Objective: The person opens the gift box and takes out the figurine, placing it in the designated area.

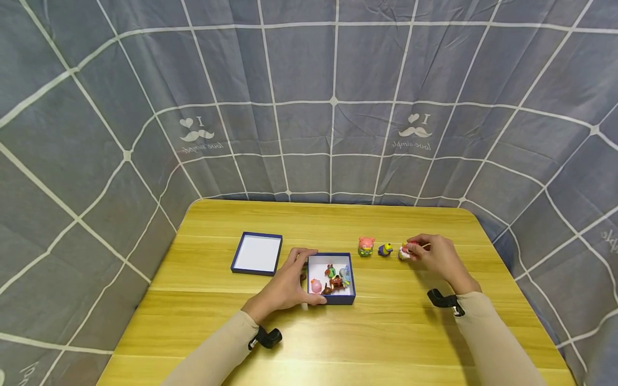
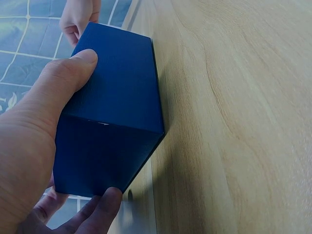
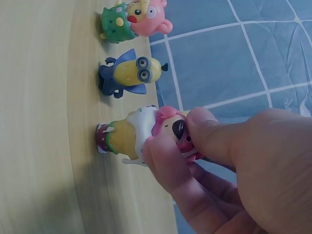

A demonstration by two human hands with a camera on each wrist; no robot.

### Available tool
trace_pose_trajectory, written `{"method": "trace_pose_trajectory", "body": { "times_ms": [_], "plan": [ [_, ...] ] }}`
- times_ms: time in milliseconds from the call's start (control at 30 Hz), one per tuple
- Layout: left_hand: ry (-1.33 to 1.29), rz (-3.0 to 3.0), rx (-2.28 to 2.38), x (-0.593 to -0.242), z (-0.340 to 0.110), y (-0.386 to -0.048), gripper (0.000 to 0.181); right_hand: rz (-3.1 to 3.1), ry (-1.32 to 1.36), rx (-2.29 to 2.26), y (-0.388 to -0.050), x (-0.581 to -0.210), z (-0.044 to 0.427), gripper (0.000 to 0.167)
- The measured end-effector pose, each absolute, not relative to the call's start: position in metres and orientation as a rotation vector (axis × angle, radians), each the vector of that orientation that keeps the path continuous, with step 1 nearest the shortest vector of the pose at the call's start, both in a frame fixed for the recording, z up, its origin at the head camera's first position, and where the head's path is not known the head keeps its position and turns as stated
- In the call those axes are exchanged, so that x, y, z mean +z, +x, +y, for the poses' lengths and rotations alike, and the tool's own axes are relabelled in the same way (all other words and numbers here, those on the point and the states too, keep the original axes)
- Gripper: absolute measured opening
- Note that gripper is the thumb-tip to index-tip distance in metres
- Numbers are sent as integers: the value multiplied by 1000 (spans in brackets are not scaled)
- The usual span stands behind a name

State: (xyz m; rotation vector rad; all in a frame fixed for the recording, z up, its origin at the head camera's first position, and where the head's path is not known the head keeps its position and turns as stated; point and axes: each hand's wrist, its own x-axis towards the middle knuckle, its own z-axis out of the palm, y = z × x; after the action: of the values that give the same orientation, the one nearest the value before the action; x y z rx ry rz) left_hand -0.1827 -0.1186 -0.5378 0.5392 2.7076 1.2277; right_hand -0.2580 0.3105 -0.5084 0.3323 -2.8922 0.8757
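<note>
My left hand [image 1: 287, 284] grips an open blue box [image 1: 338, 301] by its left side, thumb on the near wall and fingers toward the far corner. Inside the box lie several small toy figures, among them a pink one [image 1: 316, 285], a brown one [image 1: 337, 282] and a grey-blue one [image 1: 345, 274]. At the right, my right hand [image 1: 441, 261] pinches the pink head of a toy figurine [image 3: 127, 132] between thumb and fingers; its base is at the tabletop. Beside it stand a minion figurine [image 3: 134, 74] in dark blue and a pink-headed figurine [image 3: 151, 20] in green.
A blue box lid [image 1: 257, 253] with a white inside lies left of the box, inner side up. All of this is on a wooden table [image 1: 372, 343]. A grey curtain [image 1: 304, 134] with white lines hangs behind and around the table.
</note>
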Motion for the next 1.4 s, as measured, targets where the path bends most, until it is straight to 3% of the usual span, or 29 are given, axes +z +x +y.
{"method": "trace_pose_trajectory", "body": {
  "times_ms": [1400],
  "plan": [
    [535, 2705, 1237, -540, -118, -183, 124, -2834, 418, 779, -253, -500, 305, 29]
  ]
}}
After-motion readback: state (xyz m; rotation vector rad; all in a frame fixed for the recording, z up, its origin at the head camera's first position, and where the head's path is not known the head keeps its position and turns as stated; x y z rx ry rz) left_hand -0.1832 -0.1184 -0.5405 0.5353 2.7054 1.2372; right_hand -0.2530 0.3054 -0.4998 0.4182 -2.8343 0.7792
